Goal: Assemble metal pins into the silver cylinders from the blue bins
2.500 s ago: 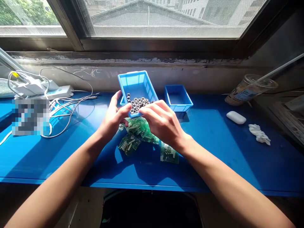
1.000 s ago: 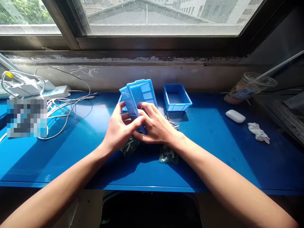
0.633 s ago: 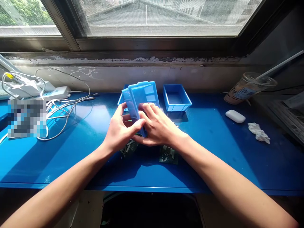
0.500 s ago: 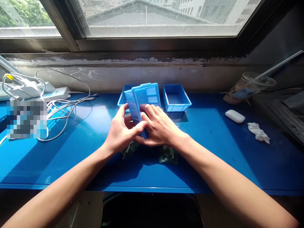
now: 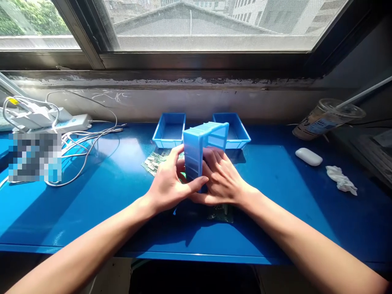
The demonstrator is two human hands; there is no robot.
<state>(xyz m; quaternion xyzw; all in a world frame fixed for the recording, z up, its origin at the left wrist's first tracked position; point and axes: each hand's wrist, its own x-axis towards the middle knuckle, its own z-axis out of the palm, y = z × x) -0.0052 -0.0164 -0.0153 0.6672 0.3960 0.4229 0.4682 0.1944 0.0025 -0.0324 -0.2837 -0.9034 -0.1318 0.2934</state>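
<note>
A blue plastic bin (image 5: 192, 153) is held up on its side between my two hands, above the desk. My left hand (image 5: 171, 179) grips its left wall, thumb along the near edge. My right hand (image 5: 220, 175) reaches in at the open side, its fingers closed round the wall; the fingertips are partly hidden. Beside my left hand lie several green circuit boards (image 5: 153, 162) on the desk. Another dark green board (image 5: 221, 213) rests below my right hand, partly covered by it.
Two more blue bins, a left one (image 5: 168, 143) and a right one (image 5: 241, 143), stand by the wall on the blue desk (image 5: 101, 212). To the right are a drink cup (image 5: 318, 122) with a straw, a white case (image 5: 309, 157) and a crumpled tissue (image 5: 341, 179). White cables (image 5: 85, 143) lie left.
The held bin has turned and moved right and toward me, with both hands still on it. The left rear bin and the boards by my left hand now show more fully.
</note>
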